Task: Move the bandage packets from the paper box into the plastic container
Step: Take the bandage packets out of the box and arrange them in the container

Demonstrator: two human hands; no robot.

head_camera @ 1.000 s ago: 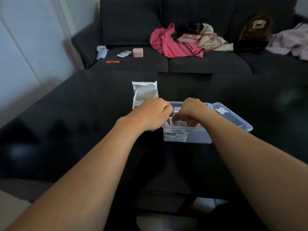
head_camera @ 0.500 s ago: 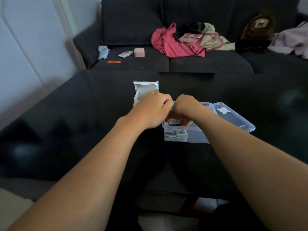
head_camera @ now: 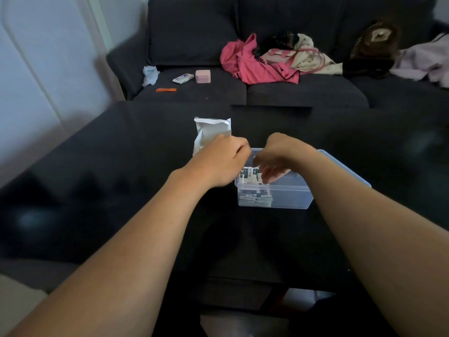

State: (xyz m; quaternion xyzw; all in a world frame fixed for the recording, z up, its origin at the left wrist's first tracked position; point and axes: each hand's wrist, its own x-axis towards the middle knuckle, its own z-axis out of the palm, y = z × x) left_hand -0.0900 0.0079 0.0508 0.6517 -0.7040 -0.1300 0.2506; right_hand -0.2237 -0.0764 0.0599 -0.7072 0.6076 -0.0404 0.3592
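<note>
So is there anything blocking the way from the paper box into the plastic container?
Nothing visible does. The paper box sits right beside the open plastic container, whose lid is off, and packets already lie inside.

1 view only, from a head-worn wide-angle camera. It looks forward and down across a dark table [head_camera: 121, 190] toward a dark sofa [head_camera: 291, 93] at the far side. Both forearms enter from the bottom corners and converge near frame centre, where the left hand [head_camera: 218, 161] and right hand [head_camera: 279, 156] sit close to the lens axis. Straight edges bow toward the frame borders. No second view exists, so no overlap applies.
</note>
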